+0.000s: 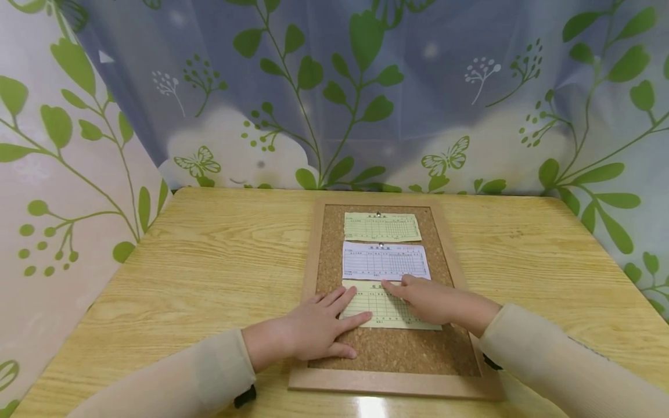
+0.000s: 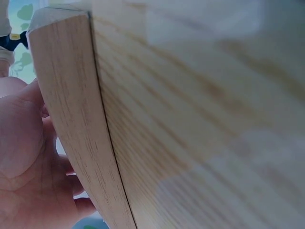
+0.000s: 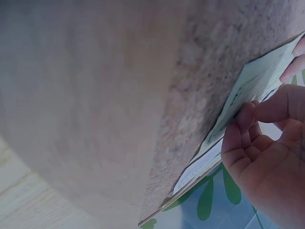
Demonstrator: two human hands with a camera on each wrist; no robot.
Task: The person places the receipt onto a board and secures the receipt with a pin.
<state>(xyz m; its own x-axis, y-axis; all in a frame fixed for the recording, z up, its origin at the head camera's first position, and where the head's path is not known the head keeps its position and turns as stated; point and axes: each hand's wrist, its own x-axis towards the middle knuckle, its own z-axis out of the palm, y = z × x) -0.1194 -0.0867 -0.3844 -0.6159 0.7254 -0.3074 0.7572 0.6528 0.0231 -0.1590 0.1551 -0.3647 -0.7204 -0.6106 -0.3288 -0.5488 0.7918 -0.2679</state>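
A cork board (image 1: 387, 351) in a light wooden frame lies on the table with three printed paper slips on it. My left hand (image 1: 321, 325) rests with spread fingers on the left side of the lowest yellow-green slip (image 1: 387, 310) and the cork beside it. At that slip's top edge, my right hand (image 1: 431, 299) presses with one digit, its other fingers curled in the right wrist view; whatever is under the tip is hidden. Just above lies the white slip (image 1: 384, 261), and beyond it the upper yellow-green slip (image 1: 381, 227). Each has a small pin at its top edge.
The wood-grain table (image 1: 219, 261) extends on both sides of the board. Behind it hangs a leaf-patterned curtain (image 1: 444, 75), and a similar patterned cloth (image 1: 63, 174) is on the left. The board's frame (image 1: 392, 383) runs close to the table's near side.
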